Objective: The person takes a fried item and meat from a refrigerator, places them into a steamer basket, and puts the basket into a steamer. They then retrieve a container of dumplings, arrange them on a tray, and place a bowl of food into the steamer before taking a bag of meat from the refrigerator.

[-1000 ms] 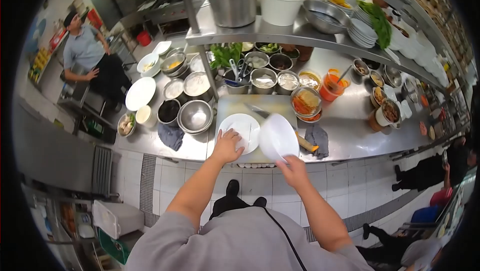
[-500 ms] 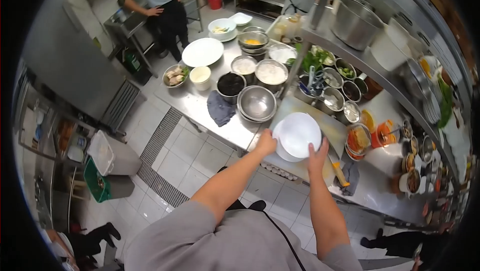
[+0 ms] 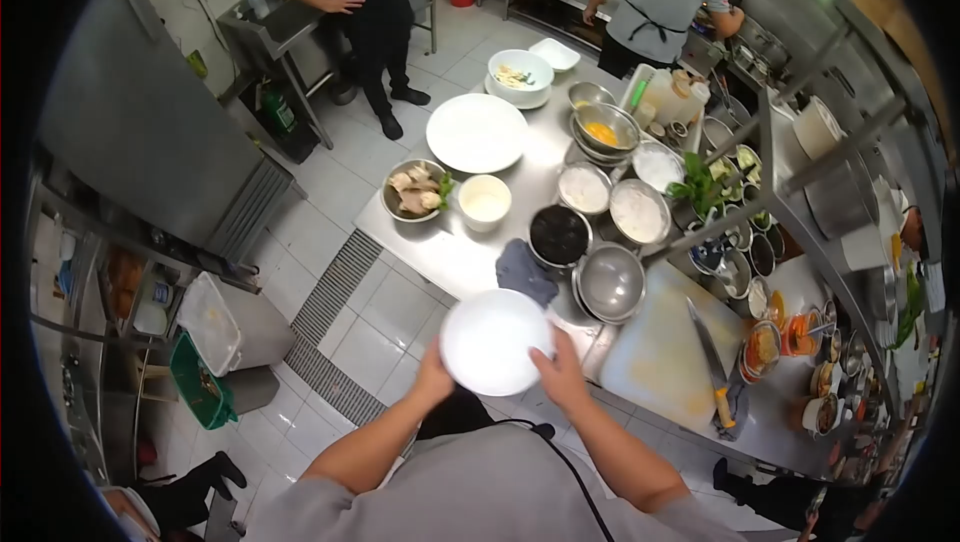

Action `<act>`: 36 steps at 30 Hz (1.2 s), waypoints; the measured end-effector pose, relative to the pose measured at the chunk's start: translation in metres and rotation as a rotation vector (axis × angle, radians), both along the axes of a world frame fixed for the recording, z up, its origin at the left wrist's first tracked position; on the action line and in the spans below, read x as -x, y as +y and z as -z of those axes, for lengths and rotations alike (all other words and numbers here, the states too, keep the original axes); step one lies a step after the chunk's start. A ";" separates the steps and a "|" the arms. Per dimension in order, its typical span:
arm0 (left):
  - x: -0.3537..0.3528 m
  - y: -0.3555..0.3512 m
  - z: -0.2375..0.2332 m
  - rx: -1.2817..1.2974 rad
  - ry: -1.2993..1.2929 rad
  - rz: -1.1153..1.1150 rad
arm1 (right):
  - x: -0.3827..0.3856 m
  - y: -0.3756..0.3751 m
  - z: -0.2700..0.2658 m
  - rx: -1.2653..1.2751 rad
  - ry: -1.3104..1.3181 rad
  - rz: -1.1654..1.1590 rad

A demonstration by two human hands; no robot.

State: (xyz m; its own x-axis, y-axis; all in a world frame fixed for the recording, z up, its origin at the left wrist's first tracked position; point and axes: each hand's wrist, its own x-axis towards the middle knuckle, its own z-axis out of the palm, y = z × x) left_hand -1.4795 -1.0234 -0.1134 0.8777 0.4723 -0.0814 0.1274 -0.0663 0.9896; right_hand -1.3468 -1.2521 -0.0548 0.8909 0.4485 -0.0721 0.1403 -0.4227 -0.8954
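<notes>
Both my hands hold a white bowl (image 3: 497, 340) by its opposite sides, in front of my body at the table's near edge. My left hand (image 3: 434, 374) grips the left rim. My right hand (image 3: 562, 370) is closed on the right side, thumb over the rim. Just beyond the bowl lies a dark grey cloth (image 3: 527, 272). To the right of it are a metal bowl (image 3: 611, 282) and a pot of something black (image 3: 559, 235). A cutting board (image 3: 662, 342) is right of my right hand, with a yellow-handled knife (image 3: 712, 357) along its right side.
The steel table (image 3: 400, 242) carries a large white plate (image 3: 477, 132), a bowl of pale chunks (image 3: 413, 192) and a cream-coloured tub (image 3: 485, 203). Bowls of white powder or grains (image 3: 640, 212) stand behind. Two people (image 3: 350, 2) (image 3: 660, 2) stand beyond the table. Bins (image 3: 225, 327) are at left.
The white bowl, held in both hands, has moved left, off the cutting board. My view has turned right, and the far person at the stove shows more fully.
</notes>
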 end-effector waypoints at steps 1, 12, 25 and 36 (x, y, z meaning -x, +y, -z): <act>0.015 0.039 0.004 -0.065 -0.003 -0.065 | -0.008 0.043 0.006 -0.010 0.021 -0.040; 0.054 0.257 -0.012 -0.022 0.017 -0.507 | -0.145 0.354 0.035 -0.290 0.809 0.316; -0.085 0.275 0.017 0.338 0.166 -0.492 | -0.174 0.336 -0.069 -0.560 0.682 0.163; -0.130 0.280 0.042 0.305 0.159 -0.589 | -0.390 0.289 -0.007 -0.806 0.684 0.676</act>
